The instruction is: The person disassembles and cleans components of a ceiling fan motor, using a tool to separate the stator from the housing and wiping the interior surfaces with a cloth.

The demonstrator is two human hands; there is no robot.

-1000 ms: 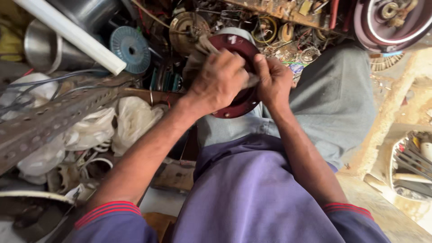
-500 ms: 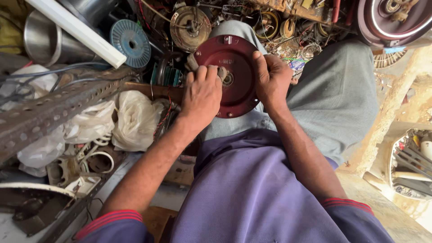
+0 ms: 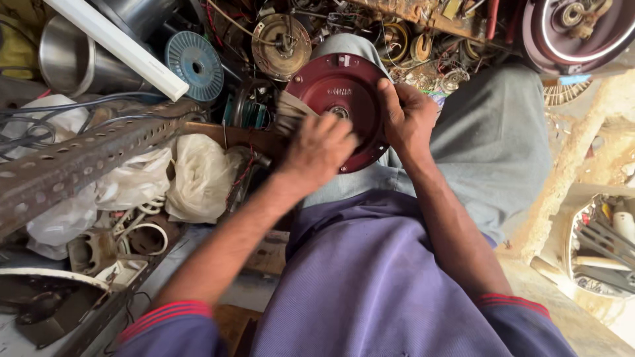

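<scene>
On the person's lap, above grey trousers [image 3: 489, 139] | round dark-red metal motor cover [image 3: 337, 92] stands tilted, face showing | right hand [image 3: 407, 119] clamps its rim | left hand [image 3: 321, 149] closed around a pale bristle brush [image 3: 291, 112] against its face | paint dull, dusty; brushing seems midway | perforated rusty angle iron [image 3: 86, 158] beside.

Soft daylight falls over my lap, even and fairly bright, with no hard shadows. At the right edge the pale wall [image 3: 595, 125] is washed out, close to overexposed. The clutter at the top and far left sits dimmer, with dark gaps between the parts. A dull sheen shows on the steel cup [image 3: 63, 56] and a faint gleam on the red disc [image 3: 344, 89]. My left hand [image 3: 317, 149] is smeared by motion blur; my right hand [image 3: 407, 119] stays sharp. Straight lines bow toward the corners from the wide lens.
</scene>
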